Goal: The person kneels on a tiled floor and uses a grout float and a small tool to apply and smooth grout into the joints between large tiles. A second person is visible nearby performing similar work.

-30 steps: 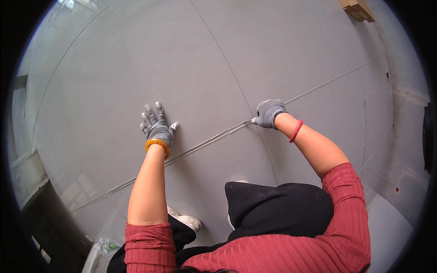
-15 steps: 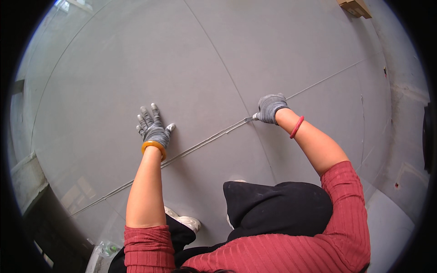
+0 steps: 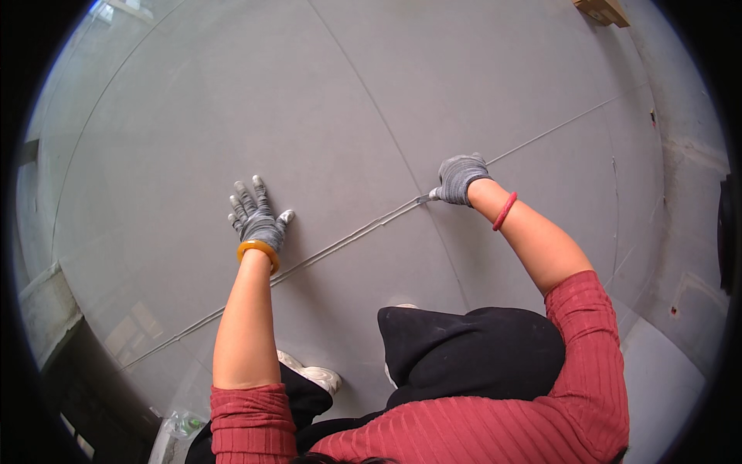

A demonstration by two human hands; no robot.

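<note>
My left hand [image 3: 258, 220], in a grey knitted glove with pale fingertips, lies flat on a large grey floor tile [image 3: 232, 116], fingers spread and nothing in them. My right hand [image 3: 461, 176], gloved alike, is closed around a small scraper [image 3: 422, 199]. Its handle is hidden in my fist, and only a short flat blade shows. The blade touches the tile joint [image 3: 340, 244], close to where another joint crosses it. Left of the blade, the joint is edged with raised, pale, rough strips of filler; to the right of my fist it looks like a thin, pale line.
A cardboard box [image 3: 602, 11] stands at the far right by a bare wall [image 3: 688, 147]. My shoe [image 3: 313, 374] and bent knee [image 3: 487, 348] are near the joint. A clear plastic bag [image 3: 185, 424] lies at the lower left, near a rough ledge [image 3: 50, 309].
</note>
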